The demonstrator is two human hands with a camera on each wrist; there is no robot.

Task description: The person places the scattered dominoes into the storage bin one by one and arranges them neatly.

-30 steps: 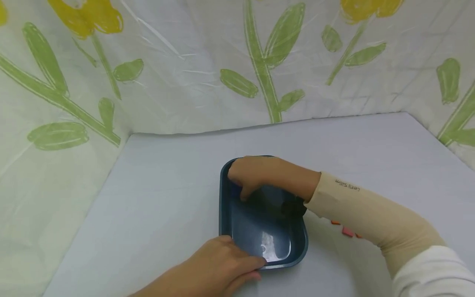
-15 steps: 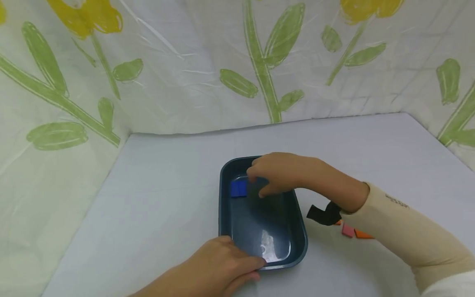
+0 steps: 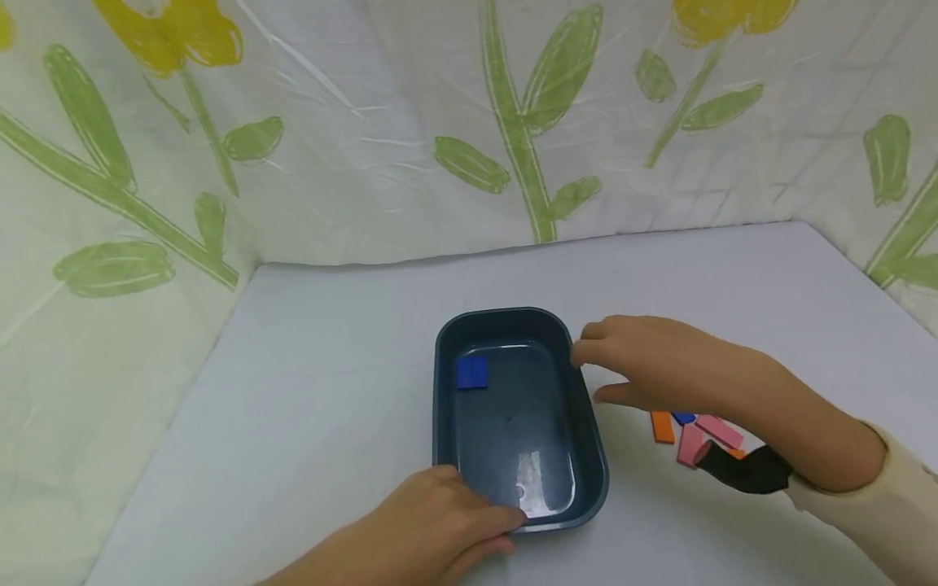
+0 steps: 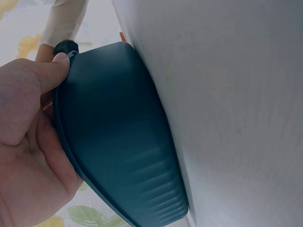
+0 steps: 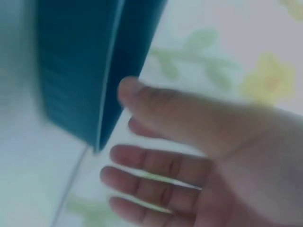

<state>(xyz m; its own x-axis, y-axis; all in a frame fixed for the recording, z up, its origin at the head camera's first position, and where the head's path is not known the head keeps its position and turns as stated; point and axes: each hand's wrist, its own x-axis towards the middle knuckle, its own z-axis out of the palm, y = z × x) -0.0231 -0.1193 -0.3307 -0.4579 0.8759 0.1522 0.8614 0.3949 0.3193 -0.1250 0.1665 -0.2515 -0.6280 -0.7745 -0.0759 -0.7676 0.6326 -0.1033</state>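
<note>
A dark blue-green tray [image 3: 589, 439] lies on the white table; a small blue tile [image 3: 471, 373] lies in its far left corner. My left hand [image 3: 447, 521] grips the tray's near rim, thumb on the edge [image 4: 52, 71]. My right hand [image 3: 630, 362] hovers just right of the tray's far right rim with its fingers loosely spread and nothing in it [image 5: 156, 156]. Behind that hand lie several small orange, pink and blue tiles [image 3: 692, 431] on the table.
A flower-printed plastic sheet [image 3: 469, 122] walls the table at the back and on both sides. A black strap [image 3: 747, 470] hangs at the right wrist over the loose tiles. Bare table [image 3: 308, 391] lies left of the tray and beyond it.
The right hand has let go of the blue tile in the tray's far left corner and pulled back rightward out of the tray. The left hand has kept its grip.
</note>
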